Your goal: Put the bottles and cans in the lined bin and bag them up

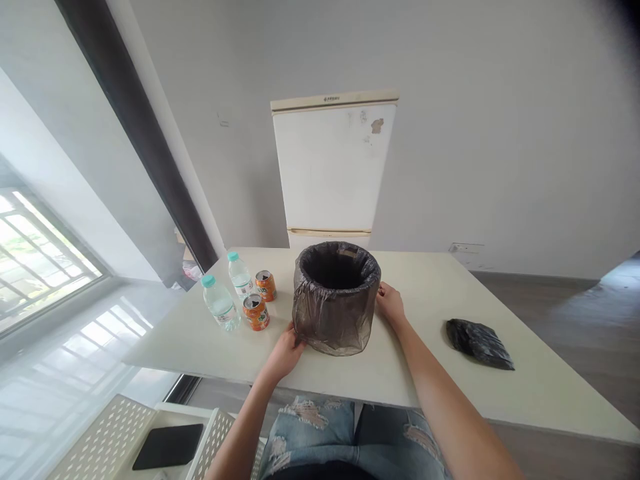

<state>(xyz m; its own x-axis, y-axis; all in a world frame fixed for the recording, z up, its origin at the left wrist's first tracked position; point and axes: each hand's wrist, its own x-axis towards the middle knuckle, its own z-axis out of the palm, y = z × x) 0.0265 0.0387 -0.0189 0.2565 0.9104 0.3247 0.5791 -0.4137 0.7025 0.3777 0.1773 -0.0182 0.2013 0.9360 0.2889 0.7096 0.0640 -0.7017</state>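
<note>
Two clear plastic bottles [220, 307] with rounded shoulders and green caps stand at the left of the desk [420, 353], which has a smooth, pale top. Just to their right are two orange metal cans [257, 315], short cylinders with dark openings in their tops. Next comes the left hand [287, 349], its fingers curled at the lower left hem of a dark bag [345, 345]; whether this grip pinches the film or only touches it, I cannot tell. Thin, wrinkled and see-through, the bag wraps over the round rim of a bin [335, 312], upright on the desk between both hands. Beside it, the right hand [391, 303] has its fingertips drawn together, pinching the bag's right side. Well apart, farther right, lies a flat, creased bundle [479, 344] of shiny black plastic.
</note>
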